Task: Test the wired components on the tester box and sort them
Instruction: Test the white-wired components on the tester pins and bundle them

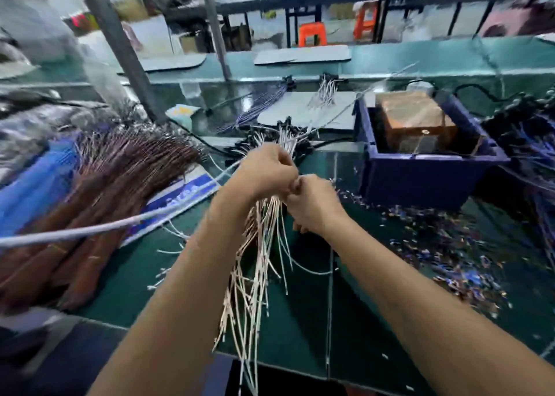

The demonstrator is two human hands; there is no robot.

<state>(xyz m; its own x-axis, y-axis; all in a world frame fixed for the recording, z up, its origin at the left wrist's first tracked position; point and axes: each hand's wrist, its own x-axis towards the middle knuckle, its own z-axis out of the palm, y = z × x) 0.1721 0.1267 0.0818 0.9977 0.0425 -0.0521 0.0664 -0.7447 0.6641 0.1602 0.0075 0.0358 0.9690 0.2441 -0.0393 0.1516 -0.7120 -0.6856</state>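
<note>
Two hands (288, 185), gripping wire bundle (258, 257)

Both hands meet above the green bench (315, 320). Left hand (264, 170) grips a bundle of white wired components (255, 263), leads hanging down. Right hand (315, 206) curled, touching the left, pinching the same bundle. Brown wire bundles (99, 209) lie left; blue bin (420, 179) holding a brown box (414, 119) right. Frame blurred.
</note>
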